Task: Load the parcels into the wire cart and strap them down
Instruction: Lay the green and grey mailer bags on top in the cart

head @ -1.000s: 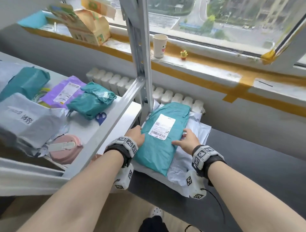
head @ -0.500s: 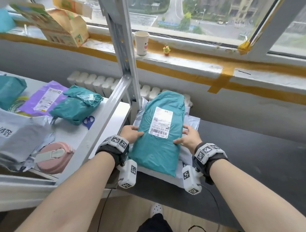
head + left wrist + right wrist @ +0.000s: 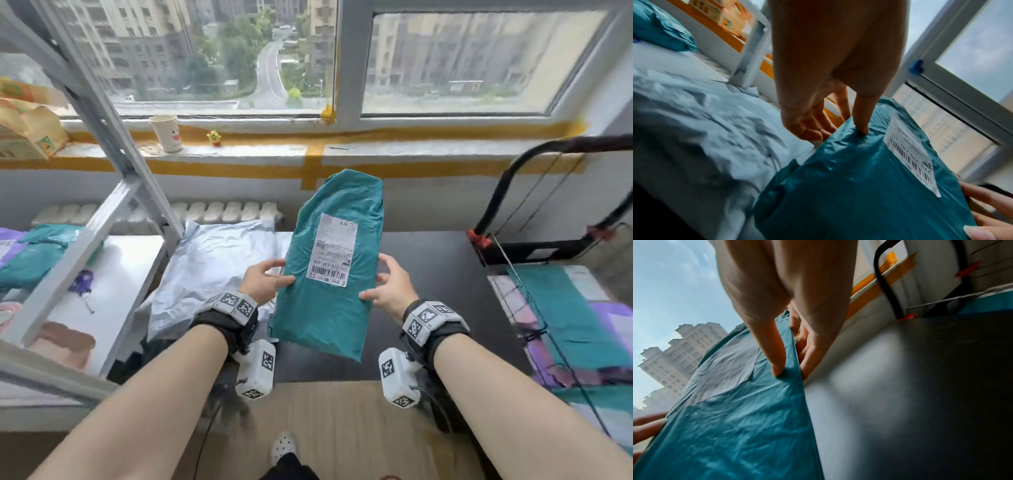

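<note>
Head view: teal parcel (image 3: 329,270) held up off the dark surface (image 3: 431,260), white label facing up (barcode end nearest the person). Left hand (image 3: 262,284) gripping its left edge, thumb on top. Right hand (image 3: 388,289) gripping the right edge, thumb on top, fingers curled round the side. Left of the parcel, a crumpled grey mailer (image 3: 212,270) lying on the surface beside the metal shelf post (image 3: 137,178). Right of the parcel, well apart, the wire cart (image 3: 534,246) with black handle and red clips, teal and purple parcels already lying in it. Beyond the parcel, on the windowsill, a paper cup (image 3: 166,133) and a small yellow figure (image 3: 214,138).

Left wrist view: thumb pressed into the teal wrap near the label (image 3: 910,152), other fingers (image 3: 807,128) tucked under the parcel's edge; grey mailer below and left of the parcel.

Right wrist view: thumb on top of the parcel's edge, fingers (image 3: 809,353) underneath, pinching the teal plastic; cart handle (image 3: 885,283) up and right of the parcel, against the wall.
</note>
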`<state>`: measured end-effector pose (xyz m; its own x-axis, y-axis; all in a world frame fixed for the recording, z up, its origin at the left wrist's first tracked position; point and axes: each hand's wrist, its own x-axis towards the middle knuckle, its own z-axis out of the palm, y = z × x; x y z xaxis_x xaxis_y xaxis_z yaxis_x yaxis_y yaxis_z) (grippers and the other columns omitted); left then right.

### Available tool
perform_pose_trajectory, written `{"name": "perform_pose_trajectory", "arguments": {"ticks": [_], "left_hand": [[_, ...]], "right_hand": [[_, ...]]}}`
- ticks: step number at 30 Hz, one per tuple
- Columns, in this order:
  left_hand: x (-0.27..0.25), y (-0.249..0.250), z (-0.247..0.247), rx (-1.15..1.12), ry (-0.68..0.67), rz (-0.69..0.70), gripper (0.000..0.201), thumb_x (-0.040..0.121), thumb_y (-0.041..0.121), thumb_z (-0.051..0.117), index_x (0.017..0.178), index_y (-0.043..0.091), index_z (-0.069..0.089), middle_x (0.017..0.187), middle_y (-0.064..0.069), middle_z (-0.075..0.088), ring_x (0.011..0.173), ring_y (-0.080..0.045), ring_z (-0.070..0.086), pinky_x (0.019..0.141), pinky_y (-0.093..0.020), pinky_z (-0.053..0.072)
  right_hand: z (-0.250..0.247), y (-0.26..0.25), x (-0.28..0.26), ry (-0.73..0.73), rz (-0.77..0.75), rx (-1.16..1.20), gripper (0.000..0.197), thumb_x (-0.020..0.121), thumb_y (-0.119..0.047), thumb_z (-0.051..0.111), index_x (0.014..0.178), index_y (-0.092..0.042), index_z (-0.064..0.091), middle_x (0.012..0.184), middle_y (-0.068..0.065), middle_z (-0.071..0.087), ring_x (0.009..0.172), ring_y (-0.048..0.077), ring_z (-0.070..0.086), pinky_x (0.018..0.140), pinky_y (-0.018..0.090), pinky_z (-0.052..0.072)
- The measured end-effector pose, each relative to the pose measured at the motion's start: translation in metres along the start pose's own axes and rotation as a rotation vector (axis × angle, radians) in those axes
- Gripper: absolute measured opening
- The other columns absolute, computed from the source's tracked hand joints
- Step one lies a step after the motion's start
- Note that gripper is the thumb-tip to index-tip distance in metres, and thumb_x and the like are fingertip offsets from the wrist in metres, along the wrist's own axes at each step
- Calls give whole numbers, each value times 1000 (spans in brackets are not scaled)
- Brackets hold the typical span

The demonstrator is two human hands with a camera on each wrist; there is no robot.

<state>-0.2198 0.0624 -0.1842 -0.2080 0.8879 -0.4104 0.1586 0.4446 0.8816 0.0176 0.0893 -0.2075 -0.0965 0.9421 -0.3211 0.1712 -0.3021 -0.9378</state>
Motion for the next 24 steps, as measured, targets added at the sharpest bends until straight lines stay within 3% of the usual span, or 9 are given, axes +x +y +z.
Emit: {"name": "perform_pose_trajectory", "arguments": {"ticks": [5,9,14,16,18,21,24], "left_hand": [[-50,-1,118,-23,-168,-39,47,83,3,67,127,14,54,86,-7,62,79,-20,62,75,-35,55],[-91,-3,205,-22,-302,-60,55,80,-7,67,125,20,52,89,-11,55,79,-22,61,64,-32,57],[-113,2,291,46,-372,-47,57,76,-9,70,124,18,54,90,-15,55,86,-29,60,79,-47,55],[-109,10,320,81,-385,-31,55,76,-8,70,122,18,55,85,-13,55,85,-28,60,81,-47,55],[-99,21,349,119,-413,-5,55,77,-5,71,123,19,55,85,-12,56,84,-26,60,78,-42,57],[-73,43,394,151,-451,24,54,77,-1,73,123,21,55,84,-10,55,82,-23,60,71,-35,58],[-42,68,442,164,-475,39,54,77,-1,73,122,22,55,79,-6,54,80,-21,60,75,-37,58]], "right_hand": [[-120,37,-68,119,-18,18,84,68,23,66,136,-18,39,97,16,65,76,17,64,69,39,57],[-208,69,-113,194,-4,27,89,66,24,67,141,-13,36,102,19,64,84,22,64,66,32,57],[-287,100,-139,346,43,55,74,64,29,65,130,5,40,92,8,56,85,22,56,52,11,50],[-312,109,-136,373,60,52,68,64,27,66,123,5,42,91,10,57,84,22,55,54,13,50],[-338,117,-127,382,74,49,68,64,26,67,122,2,41,99,18,58,86,24,57,62,23,53],[-381,121,-109,394,97,51,77,66,23,68,130,-5,38,91,11,60,86,27,61,72,39,55],[-427,120,-88,400,111,24,88,67,21,69,139,-14,33,93,8,60,90,28,63,70,37,55]]}}
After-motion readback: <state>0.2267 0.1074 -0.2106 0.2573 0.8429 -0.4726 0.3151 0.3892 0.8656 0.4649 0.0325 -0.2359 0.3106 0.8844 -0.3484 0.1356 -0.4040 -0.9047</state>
